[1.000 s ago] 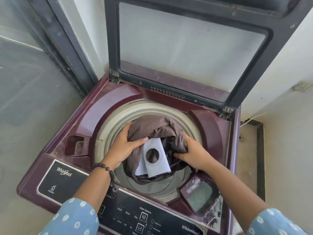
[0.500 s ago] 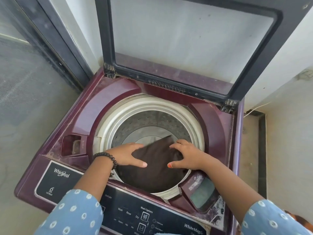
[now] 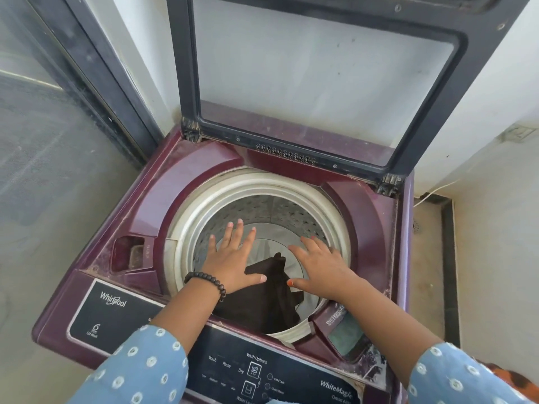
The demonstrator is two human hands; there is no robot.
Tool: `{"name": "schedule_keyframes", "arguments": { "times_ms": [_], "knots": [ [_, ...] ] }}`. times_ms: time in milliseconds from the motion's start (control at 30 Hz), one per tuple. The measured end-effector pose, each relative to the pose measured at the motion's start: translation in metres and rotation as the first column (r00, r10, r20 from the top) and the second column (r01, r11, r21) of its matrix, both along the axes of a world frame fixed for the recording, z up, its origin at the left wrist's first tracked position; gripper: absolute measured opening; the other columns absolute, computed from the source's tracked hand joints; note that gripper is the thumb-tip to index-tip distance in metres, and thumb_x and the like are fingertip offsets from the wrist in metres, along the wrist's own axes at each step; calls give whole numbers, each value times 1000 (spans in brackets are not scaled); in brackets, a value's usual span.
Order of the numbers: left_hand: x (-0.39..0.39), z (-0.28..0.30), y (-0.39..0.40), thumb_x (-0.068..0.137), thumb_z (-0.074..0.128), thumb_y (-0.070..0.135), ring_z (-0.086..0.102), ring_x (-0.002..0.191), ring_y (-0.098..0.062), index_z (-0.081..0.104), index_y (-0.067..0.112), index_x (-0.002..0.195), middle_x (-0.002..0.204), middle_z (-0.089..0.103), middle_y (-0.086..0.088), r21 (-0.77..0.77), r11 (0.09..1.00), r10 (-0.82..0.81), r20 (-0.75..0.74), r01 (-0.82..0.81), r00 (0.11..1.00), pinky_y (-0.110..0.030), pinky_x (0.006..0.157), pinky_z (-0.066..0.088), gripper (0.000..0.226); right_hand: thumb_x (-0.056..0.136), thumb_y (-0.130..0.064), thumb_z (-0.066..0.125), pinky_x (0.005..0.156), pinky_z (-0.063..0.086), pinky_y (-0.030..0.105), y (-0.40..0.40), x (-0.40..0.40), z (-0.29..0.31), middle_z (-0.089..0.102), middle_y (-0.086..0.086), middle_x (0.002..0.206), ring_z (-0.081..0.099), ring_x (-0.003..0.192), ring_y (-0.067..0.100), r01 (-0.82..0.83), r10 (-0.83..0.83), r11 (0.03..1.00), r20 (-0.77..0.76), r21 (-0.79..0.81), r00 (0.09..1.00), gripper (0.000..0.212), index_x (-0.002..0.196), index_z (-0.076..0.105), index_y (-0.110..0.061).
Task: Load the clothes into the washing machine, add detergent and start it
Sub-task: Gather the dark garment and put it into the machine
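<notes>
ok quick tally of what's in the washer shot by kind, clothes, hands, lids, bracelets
clothes: 1, dark brown garment lying in the drum
hands: 2, left hand and right hand, both spread flat over the drum
lids: 1, lid raised open
bracelets: 1, black bead bracelet on the left wrist
total: 5

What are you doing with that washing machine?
A person is loading the washer. Its lid stands open. A dark cloth lies in the drum, at the near side. The left hand and right hand are spread flat above the drum, fingers straight, holding nothing. No detergent shows, so that step looks not yet done.
</notes>
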State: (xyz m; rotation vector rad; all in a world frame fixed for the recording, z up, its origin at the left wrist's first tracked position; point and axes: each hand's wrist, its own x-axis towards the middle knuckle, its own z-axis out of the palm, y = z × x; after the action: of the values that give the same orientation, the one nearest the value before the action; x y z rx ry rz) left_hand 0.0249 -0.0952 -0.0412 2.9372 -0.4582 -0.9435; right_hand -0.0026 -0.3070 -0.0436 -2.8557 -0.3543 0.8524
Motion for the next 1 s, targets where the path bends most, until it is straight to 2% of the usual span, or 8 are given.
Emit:
{"name": "schedule_keyframes", "arguments": {
  "times_ms": [200,333,500,667,800,867,933,1000],
  "knots": [
    [0,-1,0,86,22,78,-41,137,-26,-39,21,138,146,-48,-8,6,998,57,297,-62,953,-55,111,-22,98,95,-65,23,115,-5,63,15,-9,5,-13,7,163,-20,148,31,-44,60,994,164,-99,985,75,155,-3,-28],
    [0,1,-3,69,-13,77,-50,131,-23,-41,23,137,143,-51,-6,-7,1000,30,389,-30,921,-51,103,-34,92,73,-72,-13,112,-10,66,23,-20,4,-22,5,161,-24,146,32,-52,78,991,225,-119,971,88,152,-14,-33],
    [-11,2,-16,77,-10,73,-39,139,-22,-27,20,146,153,-37,-8,-17,1000,27,467,-21,884,-53,108,-30,88,84,-76,-5,111,-13,65,19,-28,10,-18,4,161,-24,145,31,23,1,998,377,-59,926,81,151,-12,-33],
    [-19,20,-41,71,-19,72,-39,140,-24,-37,22,140,144,-48,-6,-36,999,46,460,-34,887,-57,113,-20,87,89,-75,-2,114,-1,66,7,-33,24,1,6,164,-9,148,32,137,-121,991,478,0,870,78,153,2,-31],
    [-25,39,-62,74,-19,70,-41,137,-24,-38,21,140,148,-46,-7,-37,999,18,478,-1,878,-58,115,-17,84,92,-73,9,112,-16,61,-9,-42,37,-22,1,160,-27,143,28,210,-194,977,537,33,821,73,148,-16,-34],
    [-30,47,-73,68,-26,72,-44,134,-24,-40,21,138,146,-47,-8,-34,999,-10,490,31,872,-59,115,-17,88,92,-74,9,110,-21,59,-18,-49,45,-29,-1,157,-30,143,28,264,-254,963,553,63,794,74,149,-18,-35],
    [-34,53,-83,60,-37,74,-46,132,-24,-43,21,135,143,-50,-7,-31,998,-39,503,63,863,-58,114,-20,92,92,-75,9,111,-20,59,-28,-55,51,-32,-1,156,-32,143,29,305,-298,949,549,80,781,75,149,-19,-35],
    [-38,57,-95,59,-37,77,-42,136,-25,-42,21,136,144,-48,-8,-33,995,-63,511,93,857,-57,112,-20,95,90,-76,7,112,-19,59,-40,-63,55,-33,1,156,-33,142,29,346,-338,934,549,93,765,77,149,-21,-35]
  ]
}}
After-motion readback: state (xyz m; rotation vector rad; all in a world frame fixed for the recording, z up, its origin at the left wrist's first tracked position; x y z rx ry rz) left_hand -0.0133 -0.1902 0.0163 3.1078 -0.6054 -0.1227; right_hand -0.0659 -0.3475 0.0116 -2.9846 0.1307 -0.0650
